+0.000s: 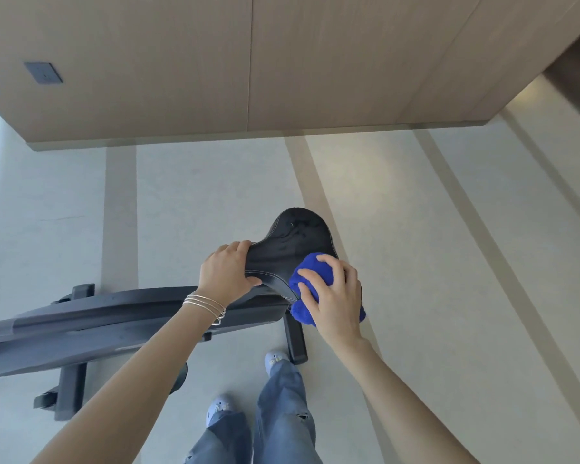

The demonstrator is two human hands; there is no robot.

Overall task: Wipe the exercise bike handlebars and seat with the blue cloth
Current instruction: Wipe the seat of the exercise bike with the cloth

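Observation:
The black bike seat (293, 244) stands at the middle of the view, its broad end pointing away from me. My left hand (226, 271) grips the narrow nose of the seat, with the fingers over the top and the thumb along the side. My right hand (337, 296) holds the bunched blue cloth (312, 274) and presses it against the seat's near right edge. Part of the cloth hangs below my palm. The handlebars are out of view.
The dark grey bike frame (81, 323) runs left from under the seat, with a base foot (68, 386) at lower left and another (295, 339) under the seat. A wood-panelled wall (248, 61) rises behind. My legs and shoes (275, 360) stand just below the seat.

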